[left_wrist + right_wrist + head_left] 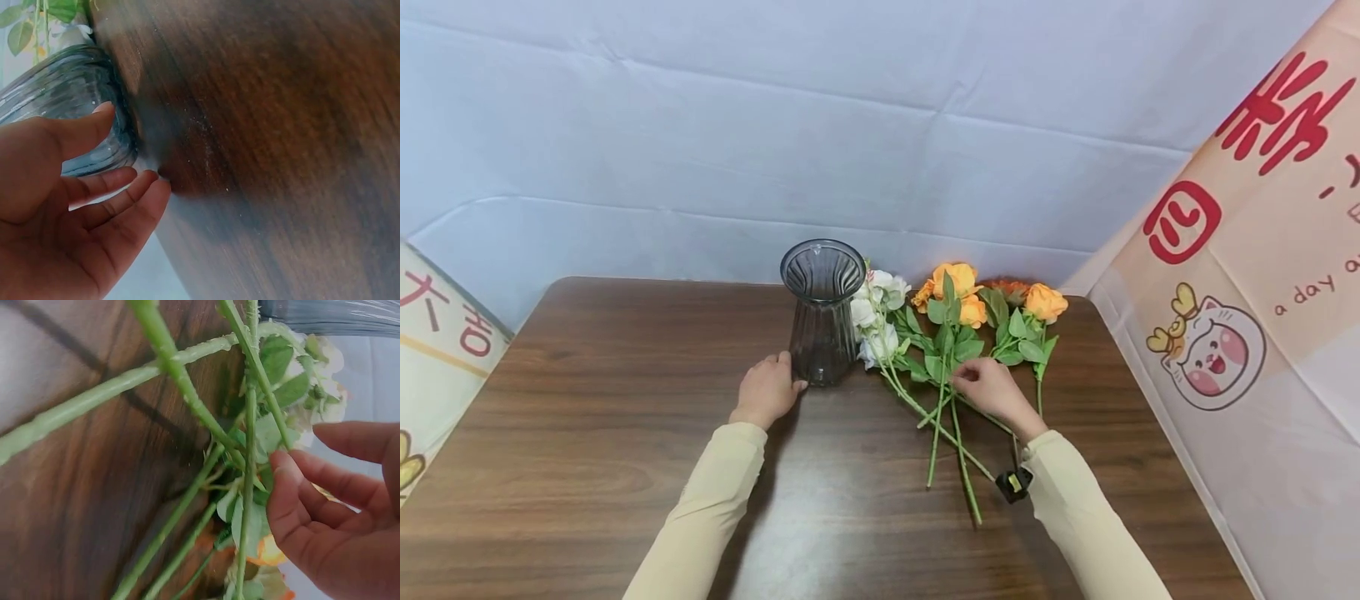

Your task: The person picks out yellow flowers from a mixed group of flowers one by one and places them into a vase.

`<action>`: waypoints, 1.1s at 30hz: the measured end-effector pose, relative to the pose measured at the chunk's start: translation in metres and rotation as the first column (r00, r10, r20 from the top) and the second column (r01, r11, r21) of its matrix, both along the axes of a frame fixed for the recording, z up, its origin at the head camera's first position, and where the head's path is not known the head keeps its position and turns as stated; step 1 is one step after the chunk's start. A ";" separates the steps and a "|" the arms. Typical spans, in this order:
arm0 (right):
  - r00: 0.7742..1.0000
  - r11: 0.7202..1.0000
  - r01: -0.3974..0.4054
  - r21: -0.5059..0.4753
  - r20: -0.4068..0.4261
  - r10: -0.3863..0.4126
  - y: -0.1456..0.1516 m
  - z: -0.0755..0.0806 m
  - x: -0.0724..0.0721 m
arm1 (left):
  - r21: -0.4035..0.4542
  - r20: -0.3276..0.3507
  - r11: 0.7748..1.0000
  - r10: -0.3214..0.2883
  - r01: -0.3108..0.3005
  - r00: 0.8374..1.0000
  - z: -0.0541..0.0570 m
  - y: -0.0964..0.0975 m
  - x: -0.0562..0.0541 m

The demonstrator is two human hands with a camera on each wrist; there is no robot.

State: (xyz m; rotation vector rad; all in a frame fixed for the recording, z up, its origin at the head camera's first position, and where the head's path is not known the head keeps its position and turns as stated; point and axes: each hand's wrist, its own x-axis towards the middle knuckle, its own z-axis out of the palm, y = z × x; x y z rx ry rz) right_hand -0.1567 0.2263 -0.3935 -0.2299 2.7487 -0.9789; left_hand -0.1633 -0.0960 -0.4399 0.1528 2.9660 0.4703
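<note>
A tall, ribbed grey glass vase (pixel 823 333) with a flared rim stands upright at the back of the table. Beside its base is my left hand (pixel 767 389), thumb apart from the loosely bent fingers; in the left wrist view the thumb overlaps the glass (pixel 81 115), and contact is unclear. Right of the vase lie artificial flowers: white ones (pixel 880 304) and orange roses (pixel 955 282), their green stems crossing. My right hand (pixel 996 390) is over the stems, fingers bent. In the right wrist view a gap shows between thumb and fingers, with a stem (pixel 262 378) reaching the fingertips.
A small black object (pixel 1013 483) with a yellow mark is at the right wrist. The brown wooden table (pixel 587 433) ends against a pale cloth backdrop (pixel 700 150). A printed cloth (pixel 1247 275) hangs on the right side.
</note>
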 end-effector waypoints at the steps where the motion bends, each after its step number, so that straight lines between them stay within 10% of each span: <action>1: 0.999 0.999 0.022 -0.023 0.029 -0.021 -0.002 -0.001 -0.004 | 0.003 -0.001 1.000 0.002 -0.002 1.000 0.000 0.000 0.000; 15: 0.914 0.923 0.304 -0.235 0.346 -0.213 -0.016 -0.006 -0.028 | -0.008 -0.026 1.000 -0.005 0.005 1.000 0.001 0.001 0.001; 33: 0.855 0.887 0.365 -0.282 0.480 -0.199 -0.013 -0.005 -0.031 | -0.016 0.008 1.000 0.001 -0.001 1.000 0.003 0.001 0.003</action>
